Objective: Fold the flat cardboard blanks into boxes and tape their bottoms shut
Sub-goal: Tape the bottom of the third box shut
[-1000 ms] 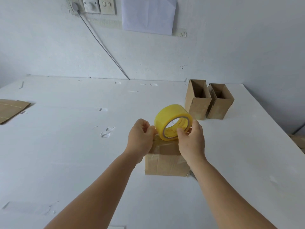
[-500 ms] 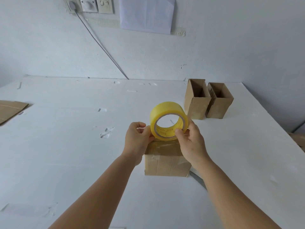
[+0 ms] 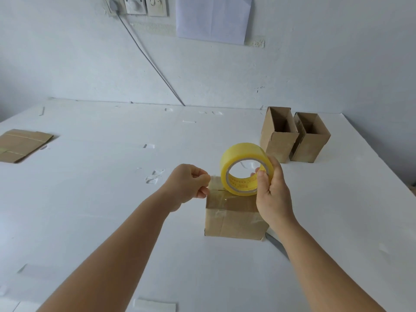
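Hands now wider apart: left hand (image 3: 188,186) pinches tape end, right hand (image 3: 273,194) grips yellow tape roll (image 3: 244,167) above box (image 3: 234,219). White table (image 3: 101,199), two open boxes (image 3: 292,136) beyond roll; white wall (image 3: 315,52) behind.

Head camera looks down, close over table (image 3: 94,199)

Person, head-camera view: two forearms and hands visible. Left hand (image 3: 188,184) and right hand (image 3: 273,194) bare: no gloves, rings, watch or wristband. Both forearms uncovered up to the lower picture edge, no sleeve in view. Short, unpainted fingernails on the right hand.
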